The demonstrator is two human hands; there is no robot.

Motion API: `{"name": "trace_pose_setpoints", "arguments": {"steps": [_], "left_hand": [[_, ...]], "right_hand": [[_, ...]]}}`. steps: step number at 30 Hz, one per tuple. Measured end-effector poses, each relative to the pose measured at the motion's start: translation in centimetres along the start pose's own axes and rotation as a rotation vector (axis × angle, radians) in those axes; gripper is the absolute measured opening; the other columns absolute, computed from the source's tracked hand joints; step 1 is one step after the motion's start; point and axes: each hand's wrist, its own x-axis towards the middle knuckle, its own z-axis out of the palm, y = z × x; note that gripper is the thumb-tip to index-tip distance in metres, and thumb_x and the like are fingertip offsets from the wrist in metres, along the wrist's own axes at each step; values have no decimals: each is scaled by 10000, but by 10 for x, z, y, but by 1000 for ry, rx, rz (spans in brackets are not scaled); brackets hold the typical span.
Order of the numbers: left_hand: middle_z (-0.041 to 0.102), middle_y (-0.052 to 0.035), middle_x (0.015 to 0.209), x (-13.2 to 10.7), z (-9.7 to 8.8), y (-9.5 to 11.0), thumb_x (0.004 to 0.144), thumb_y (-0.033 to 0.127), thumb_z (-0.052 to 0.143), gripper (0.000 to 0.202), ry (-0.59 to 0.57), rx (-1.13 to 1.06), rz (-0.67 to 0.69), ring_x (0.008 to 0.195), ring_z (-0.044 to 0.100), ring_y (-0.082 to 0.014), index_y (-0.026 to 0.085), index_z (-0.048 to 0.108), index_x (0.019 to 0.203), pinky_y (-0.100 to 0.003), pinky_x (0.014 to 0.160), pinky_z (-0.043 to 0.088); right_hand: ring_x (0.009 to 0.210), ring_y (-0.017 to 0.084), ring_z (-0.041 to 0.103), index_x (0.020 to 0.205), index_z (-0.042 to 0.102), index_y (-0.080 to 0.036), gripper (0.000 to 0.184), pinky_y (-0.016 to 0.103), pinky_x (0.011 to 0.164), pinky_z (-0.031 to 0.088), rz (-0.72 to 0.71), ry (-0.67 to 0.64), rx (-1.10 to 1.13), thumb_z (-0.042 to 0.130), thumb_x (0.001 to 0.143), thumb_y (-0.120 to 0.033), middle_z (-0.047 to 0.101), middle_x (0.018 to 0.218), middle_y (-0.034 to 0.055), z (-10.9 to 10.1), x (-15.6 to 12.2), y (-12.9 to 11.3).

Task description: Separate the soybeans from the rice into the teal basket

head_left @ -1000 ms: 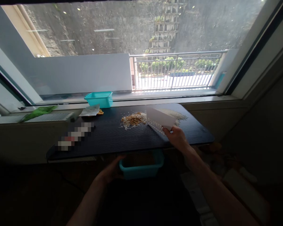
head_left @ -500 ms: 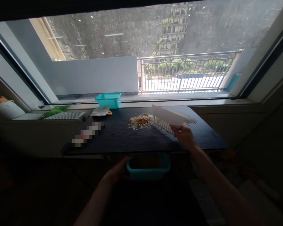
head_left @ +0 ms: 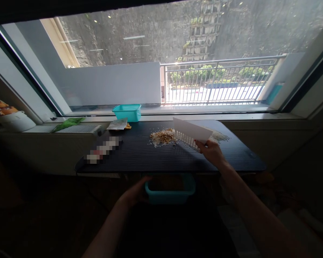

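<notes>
My right hand (head_left: 211,150) grips a white card (head_left: 191,131) with comb-like slots along its lower edge, tilted and standing on the dark table. The card's left end is at the edge of a heap of yellow and white grains (head_left: 163,137). Behind the card, to its right, lies a scatter of white grains (head_left: 219,135). My left hand (head_left: 138,190) grips the left side of a teal plastic box (head_left: 168,197) below the table's front edge. Its fingers are partly lost in shadow, and the dark contents of the box cannot be made out.
The dark table (head_left: 140,159) stands against the window sill. A second teal box (head_left: 129,113) sits at the back, beside a grey-white packet (head_left: 117,124). A blurred-out object (head_left: 103,150) lies at the left. A green cloth (head_left: 69,123) rests on the radiator (head_left: 79,129).
The white card has shifted slightly left against the heap of grains. My left hand keeps its hold on the teal box. The whole view has swung a little to the left.
</notes>
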Motion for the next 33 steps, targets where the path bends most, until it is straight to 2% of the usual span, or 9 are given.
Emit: {"name": "trace_pose_setpoints", "arguments": {"steps": [4,8,13,20,27,33], "left_hand": [[612,-119,1116,-1,-2,0,706,510,596,519,13,2,1,1014,571,-289,182,579,1108,-463,810,493],[615,-108,1100,-1,-2,0,698,517,601,531,16,-1,5,1006,571,-278,186,573,1113,-457,811,493],[622,-105,1072,-2,-1,2,684,523,611,547,19,6,3,975,582,-281,172,569,1102,-468,787,498],[630,-99,1050,-2,-2,2,682,536,609,561,12,11,3,960,589,-270,182,557,1113,-468,803,493],[620,-82,1069,-1,-2,3,685,546,599,550,-13,15,-11,980,581,-264,206,561,1115,-463,815,489],[622,-76,1058,-3,0,4,683,538,603,534,-3,24,-5,955,586,-256,204,568,1098,-450,815,490]], "right_hand": [[567,193,599,708,671,-158,284,276,512,421,21,-51,-5,583,713,-428,609,530,21,5,6,-3],[531,175,580,723,669,-159,321,274,504,423,39,-87,18,595,705,-471,612,546,14,-2,-1,-3],[494,156,554,712,654,-163,319,277,492,423,65,-79,44,585,709,-474,611,572,16,-9,-5,-3],[455,150,538,639,608,-175,288,264,461,413,75,-83,53,594,705,-454,549,470,-6,-6,-4,-2],[482,143,551,731,653,-148,319,263,476,439,77,-127,79,607,693,-462,604,565,13,-12,-8,-9],[466,151,543,683,643,-152,318,271,464,420,66,-116,60,603,691,-467,563,507,-1,-8,-5,-8]]}}
